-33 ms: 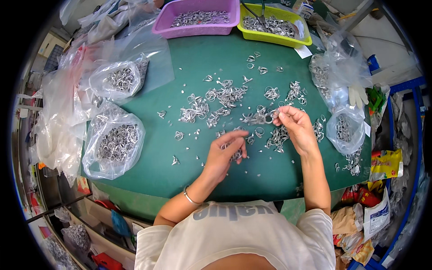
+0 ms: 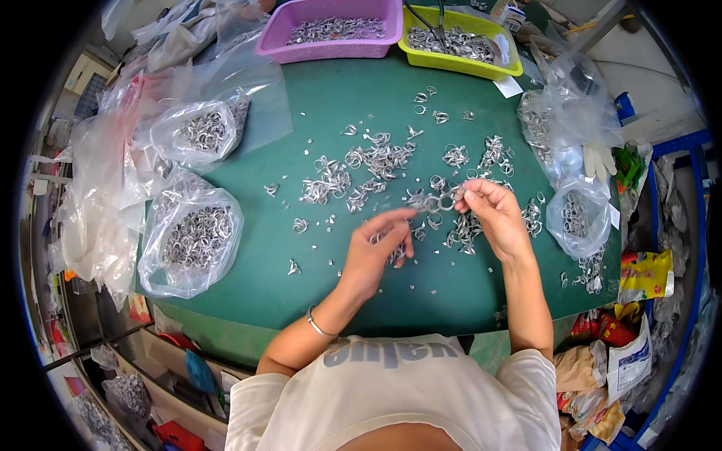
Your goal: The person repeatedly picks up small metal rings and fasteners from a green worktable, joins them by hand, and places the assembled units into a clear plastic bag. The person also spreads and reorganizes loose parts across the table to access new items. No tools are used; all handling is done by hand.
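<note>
My right hand (image 2: 492,214) pinches a small silver-coloured metal ring (image 2: 447,201) between thumb and fingertips, above the table. More ring pieces (image 2: 423,200) blur together just left of it; whether they are joined to it I cannot tell. My left hand (image 2: 380,244) is curled, with several metal rings (image 2: 396,252) showing between its thumb and fingers. Its index finger stretches toward the right hand. Loose heaps of similar rings (image 2: 380,158) lie beyond my hands, and another small heap (image 2: 465,231) lies beside my right fingers.
A green tabletop (image 2: 301,90) carries scattered tiny metal bits. At the back stand a purple basket (image 2: 331,51) and a yellow-green basket (image 2: 462,66) of rings, the latter with pliers (image 2: 436,30). Plastic bags of rings flank both sides (image 2: 192,274) (image 2: 575,244).
The ring at my right fingertips has shifted slightly left, and my left index fingertip has come slightly closer to it. Otherwise both hands stay nearly in place.
</note>
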A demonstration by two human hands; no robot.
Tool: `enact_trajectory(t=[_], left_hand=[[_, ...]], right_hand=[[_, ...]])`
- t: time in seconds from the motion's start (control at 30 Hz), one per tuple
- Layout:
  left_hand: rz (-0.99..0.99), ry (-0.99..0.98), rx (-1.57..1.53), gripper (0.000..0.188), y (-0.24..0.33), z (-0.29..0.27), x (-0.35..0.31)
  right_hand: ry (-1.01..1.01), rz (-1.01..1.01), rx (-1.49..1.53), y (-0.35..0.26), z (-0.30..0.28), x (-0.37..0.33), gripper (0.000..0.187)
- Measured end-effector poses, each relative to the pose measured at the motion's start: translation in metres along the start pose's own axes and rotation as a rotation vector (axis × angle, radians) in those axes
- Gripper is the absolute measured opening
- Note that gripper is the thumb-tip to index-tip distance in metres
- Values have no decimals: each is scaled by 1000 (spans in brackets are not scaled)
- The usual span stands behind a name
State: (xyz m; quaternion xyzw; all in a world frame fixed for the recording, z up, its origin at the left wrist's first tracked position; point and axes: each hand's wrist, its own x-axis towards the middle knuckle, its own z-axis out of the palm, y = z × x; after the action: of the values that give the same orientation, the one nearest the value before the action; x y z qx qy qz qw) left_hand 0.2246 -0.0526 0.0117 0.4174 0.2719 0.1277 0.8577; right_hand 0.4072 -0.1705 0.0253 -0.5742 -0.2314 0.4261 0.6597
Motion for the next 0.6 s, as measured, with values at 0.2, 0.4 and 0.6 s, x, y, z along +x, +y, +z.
enact_trajectory(t=[0.2, 0.4, 0.6], left_hand=[[153, -102, 550, 21, 42, 3, 27], [96, -408, 664, 12, 46, 1, 42], [67, -165, 580, 9, 42, 7, 29]], right_hand=[[-117, 44, 32, -5, 18, -13, 14], [-92, 76, -15, -3, 21, -15, 11], [-71, -332, -410, -2, 33, -19, 8]])
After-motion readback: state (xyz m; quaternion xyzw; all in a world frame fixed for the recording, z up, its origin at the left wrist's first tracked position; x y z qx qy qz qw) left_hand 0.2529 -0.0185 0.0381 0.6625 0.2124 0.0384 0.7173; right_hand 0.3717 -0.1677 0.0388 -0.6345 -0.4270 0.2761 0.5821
